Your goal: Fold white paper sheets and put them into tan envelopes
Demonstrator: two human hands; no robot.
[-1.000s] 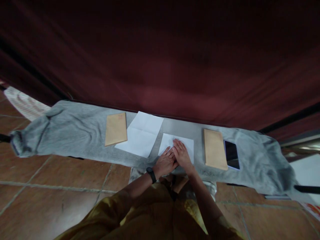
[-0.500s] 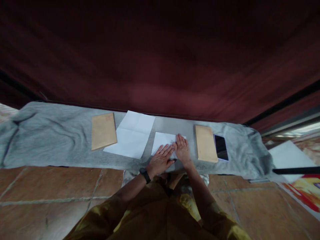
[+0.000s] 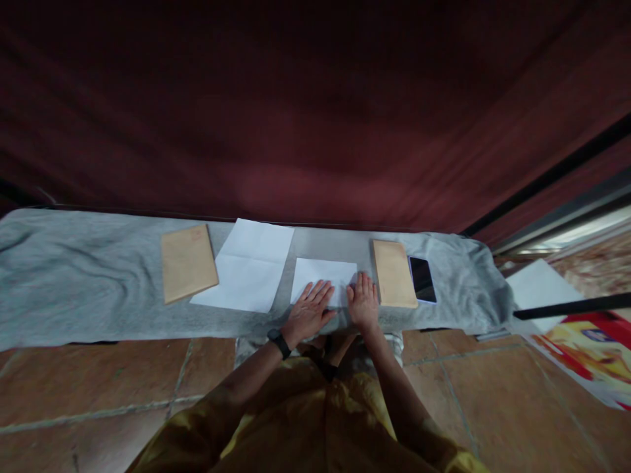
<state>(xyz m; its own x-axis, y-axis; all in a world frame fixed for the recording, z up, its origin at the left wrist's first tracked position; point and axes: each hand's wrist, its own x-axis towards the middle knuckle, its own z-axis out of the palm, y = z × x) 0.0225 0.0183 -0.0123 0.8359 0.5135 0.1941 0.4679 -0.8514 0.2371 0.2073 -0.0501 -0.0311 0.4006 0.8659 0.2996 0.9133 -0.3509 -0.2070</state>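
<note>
So I've got both hands palm down right now, nothing gripped in either. My left hand (image 3: 311, 310) is flat on the smaller white paper (image 3: 325, 272) with the fingers a bit spread, and my right hand (image 3: 363, 301) lies open at that paper's right edge, fingers together. The paper's right in front of me on the grey cloth (image 3: 98, 276), between the bigger creased sheet (image 3: 251, 263) and the right-hand brown envelope (image 3: 394, 272). Main worry: that cloth is soft and rumpled toward both ends, so if I push sideways it could bunch up and drag the paper crooked or leave a wrinkle. If my left palm lifts, not much else would pin the sheet. My right hand's also just beside that envelope (can't tell if they touch), so a careless swipe outward could shove it into the phone (image 3: 422, 279). On the other side, the left-hand envelope (image 3: 188, 263) overlaps the bigger sheet, so tugging the sheet might pull that along too.
</note>
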